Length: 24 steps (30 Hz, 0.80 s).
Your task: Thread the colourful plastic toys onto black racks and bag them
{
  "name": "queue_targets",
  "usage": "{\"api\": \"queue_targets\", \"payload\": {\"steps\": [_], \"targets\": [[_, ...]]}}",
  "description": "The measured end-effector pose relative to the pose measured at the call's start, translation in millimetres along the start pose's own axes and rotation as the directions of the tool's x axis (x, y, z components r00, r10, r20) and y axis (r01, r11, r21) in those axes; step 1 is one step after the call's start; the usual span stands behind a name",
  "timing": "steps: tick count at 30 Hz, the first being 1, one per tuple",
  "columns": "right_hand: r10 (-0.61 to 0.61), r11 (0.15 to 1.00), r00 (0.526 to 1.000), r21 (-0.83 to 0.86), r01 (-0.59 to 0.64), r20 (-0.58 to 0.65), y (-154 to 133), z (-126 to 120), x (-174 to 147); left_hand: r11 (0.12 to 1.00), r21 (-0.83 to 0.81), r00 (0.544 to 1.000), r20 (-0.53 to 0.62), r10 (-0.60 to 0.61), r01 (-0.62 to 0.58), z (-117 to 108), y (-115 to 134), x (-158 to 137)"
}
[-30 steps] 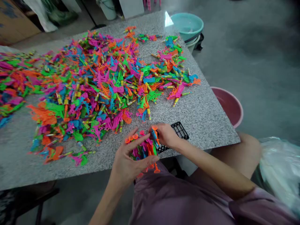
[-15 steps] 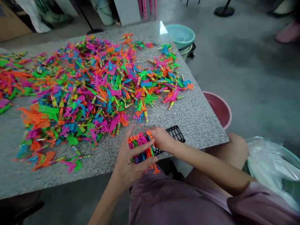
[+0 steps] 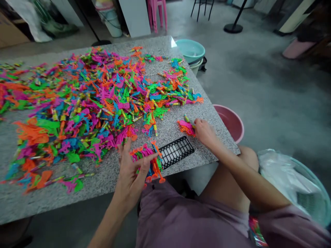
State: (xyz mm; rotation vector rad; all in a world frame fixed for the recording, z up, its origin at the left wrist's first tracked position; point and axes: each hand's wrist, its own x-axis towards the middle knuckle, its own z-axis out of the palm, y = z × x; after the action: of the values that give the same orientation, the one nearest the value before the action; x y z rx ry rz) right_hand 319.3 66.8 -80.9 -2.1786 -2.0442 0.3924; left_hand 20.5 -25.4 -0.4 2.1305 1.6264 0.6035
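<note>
At the table's near edge my left hand [image 3: 131, 172] curls its thumb and fingers around a packed row of suction-cup darts [image 3: 151, 168], pink, green, blue and orange with round orange ends. The row stands at the left part of a black plastic grid rack [image 3: 177, 151], whose right part shows bare cells. My right hand [image 3: 205, 132], fingers pinched, is at the right side of a small cluster of pink and orange toy guns [image 3: 186, 127] with a yellow-green tube. The fingertips are partly hidden.
A wide pile of bright plastic toy guns and tubes [image 3: 103, 96] covers much of the speckled stone table [image 3: 207, 151]. Beyond the right edge are a red basin [image 3: 230, 124] and a light blue basin [image 3: 191, 50]. A green basket [image 3: 315, 203] with clear plastic bags stands at right.
My right hand has left the dart row and moved right and forward. A pink and orange toy-gun cluster now lies apart from the pile, nearer me. My left hand stays around the darts.
</note>
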Motion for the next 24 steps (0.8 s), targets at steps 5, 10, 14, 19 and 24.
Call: {"api": "queue_targets", "payload": {"steps": [5,10,14,19,24], "targets": [[-0.13,0.83,0.917,0.547,-0.107,0.376,6.3,-30.6,33.0,0.974,0.178,0.96,-0.219,0.176,-0.139,1.5,27.2,-3.5],[-0.368,0.221,0.786,0.868,-0.445,0.497,-6.7,-29.8,22.1,0.915,0.209,0.938,0.089,0.334,-0.345,4.4,26.0,-6.5],[-0.376,0.159,0.857,0.936,-0.314,0.351,-28.9,-1.4,-21.7,0.907,0.231,0.932,0.174,0.319,-0.353,1.4,23.4,-10.2],[-0.215,0.182,0.942,0.958,-0.221,0.258,-55.2,34.2,-80.2,0.869,0.203,0.874,0.297,0.384,-0.451,-0.7,20.4,-9.1],[-0.273,0.227,0.928,0.955,-0.193,0.252,-73.4,57.8,-113.2,0.881,0.189,0.882,0.289,0.373,-0.434,3.1,17.6,-7.7]]}}
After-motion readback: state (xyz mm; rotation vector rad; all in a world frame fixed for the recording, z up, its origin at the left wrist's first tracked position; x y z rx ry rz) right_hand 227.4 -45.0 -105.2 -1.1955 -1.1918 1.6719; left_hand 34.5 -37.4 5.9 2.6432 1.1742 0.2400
